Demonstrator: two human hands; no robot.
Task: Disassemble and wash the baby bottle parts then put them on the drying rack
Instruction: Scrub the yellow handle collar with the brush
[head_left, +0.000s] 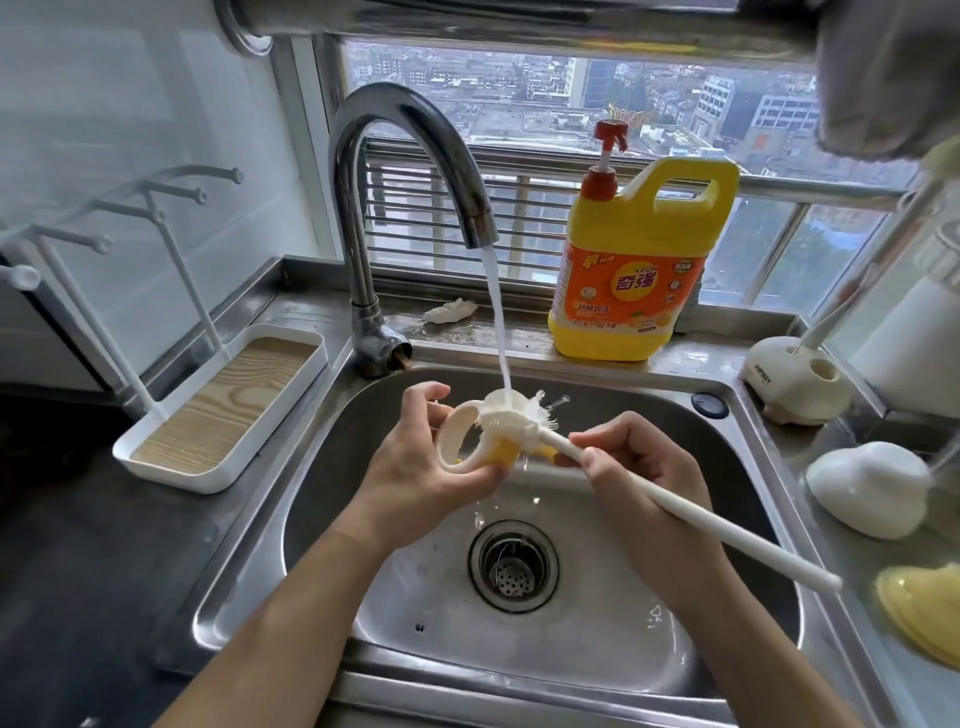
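Behind the sink, a wide window fills the back wall and lets in flat grey daylight. Beyond the glass lie city buildings seen from high up. Horizontal metal bars run across the window's lower part. Left of the sink, glossy white wall panels meet a dark countertop. Above the sink, 1 shiny metal pipe crosses the top of the view.

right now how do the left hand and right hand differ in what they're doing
The left hand grips the handled bottle collar; the right hand pinches the brush by its shaft. The left hand is close beside the water stream; the right hand is off to one side. Both are over the sink, each holding something.
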